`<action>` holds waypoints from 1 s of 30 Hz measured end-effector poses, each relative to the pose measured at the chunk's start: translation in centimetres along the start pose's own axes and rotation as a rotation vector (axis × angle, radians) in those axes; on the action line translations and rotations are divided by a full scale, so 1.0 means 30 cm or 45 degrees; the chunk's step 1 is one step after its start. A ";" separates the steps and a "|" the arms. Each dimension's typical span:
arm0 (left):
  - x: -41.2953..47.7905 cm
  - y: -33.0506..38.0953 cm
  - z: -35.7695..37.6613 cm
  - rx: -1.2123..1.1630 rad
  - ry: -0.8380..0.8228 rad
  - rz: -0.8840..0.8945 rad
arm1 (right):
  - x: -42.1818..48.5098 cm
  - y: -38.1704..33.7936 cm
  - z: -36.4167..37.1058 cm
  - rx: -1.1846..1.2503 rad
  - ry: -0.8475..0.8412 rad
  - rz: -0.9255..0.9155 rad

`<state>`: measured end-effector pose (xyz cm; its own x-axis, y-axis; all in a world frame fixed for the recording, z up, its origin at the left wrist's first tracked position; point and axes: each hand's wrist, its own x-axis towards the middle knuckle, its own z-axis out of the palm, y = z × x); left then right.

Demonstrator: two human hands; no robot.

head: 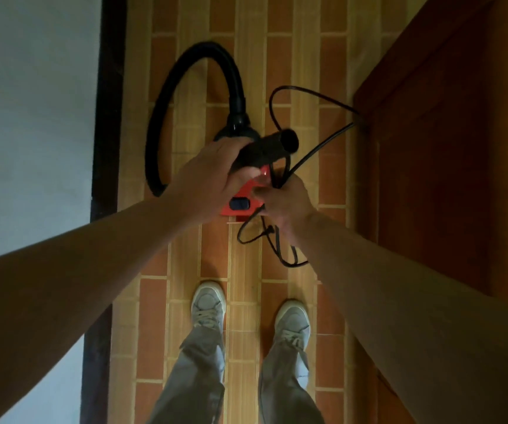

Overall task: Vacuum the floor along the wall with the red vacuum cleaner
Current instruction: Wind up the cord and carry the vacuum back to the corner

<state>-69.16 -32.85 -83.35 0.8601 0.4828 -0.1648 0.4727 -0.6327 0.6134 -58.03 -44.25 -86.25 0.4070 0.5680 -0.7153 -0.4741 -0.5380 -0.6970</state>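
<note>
The red vacuum cleaner (240, 200) sits on the tiled floor ahead of my feet, mostly hidden under my hands; a dark switch shows on its red top. Its black hose (167, 96) loops up and round to the left. My left hand (213, 172) grips the hose's black nozzle end (272, 145), whose open mouth points right. My right hand (286, 206) holds a bunch of the black power cord (280, 249) next to the red body, with loops hanging below it.
A white wall with a dark skirting board (105, 117) runs along the left. A brown wooden door and its frame (448, 148) stand on the right, and the cord (323, 142) leads to its base. My two grey shoes (208, 304) stand on the orange tiles.
</note>
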 end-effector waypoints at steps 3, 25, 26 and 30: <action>0.092 0.051 -0.035 -0.100 0.060 -0.082 | -0.003 -0.045 0.015 0.004 -0.019 -0.049; 0.402 -0.418 -0.062 -0.693 -0.164 -0.518 | 0.416 -0.283 0.233 0.094 0.324 0.150; 0.376 -0.450 -0.050 -0.673 -0.215 -0.526 | 0.432 -0.290 0.237 0.077 0.318 0.151; 0.317 -0.559 -0.022 -0.475 -0.383 -0.569 | 0.471 -0.281 0.234 0.028 0.279 0.141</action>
<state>-69.02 -17.25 -94.70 0.6378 0.4261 -0.6416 0.7453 -0.1314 0.6537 -53.75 -27.30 -90.13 0.5103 0.3564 -0.7827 -0.5413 -0.5742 -0.6143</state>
